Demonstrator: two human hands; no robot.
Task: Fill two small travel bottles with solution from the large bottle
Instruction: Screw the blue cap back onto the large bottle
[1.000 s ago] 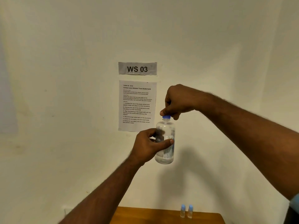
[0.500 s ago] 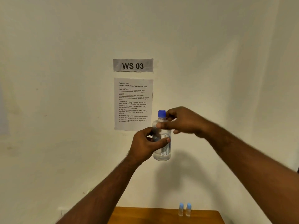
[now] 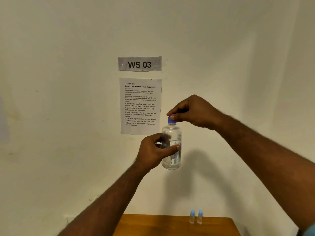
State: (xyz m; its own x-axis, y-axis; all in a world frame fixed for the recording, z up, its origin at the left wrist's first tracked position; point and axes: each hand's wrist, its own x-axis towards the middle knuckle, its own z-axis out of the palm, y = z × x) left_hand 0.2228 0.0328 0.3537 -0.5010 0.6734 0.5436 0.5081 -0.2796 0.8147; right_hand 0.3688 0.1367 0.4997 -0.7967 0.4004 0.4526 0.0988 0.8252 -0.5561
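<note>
- Head view: we see the large bottle, clear plastic with a printed label down its side and a blue cap, held upright in mid-air before the wall, well above the wooden table.
- Our left hand wraps the bottle's middle, thumb pressed across the label and fingers curled behind it; our right hand reaches over the top, its fingertips pinching the cap.
- The two small travel bottles stand upright, just beside each other, blue-capped, near the table's far edge by the wall.
- The table's right corner is in view; open wood lies to the left of the small bottles.
- Behind the bottle hang a "WS 03" sign and an instruction sheet.
- Half a second ago the right hand was beside the cap, which stood uncovered; now it has come back onto the cap from above, while the left grip is unchanged.
</note>
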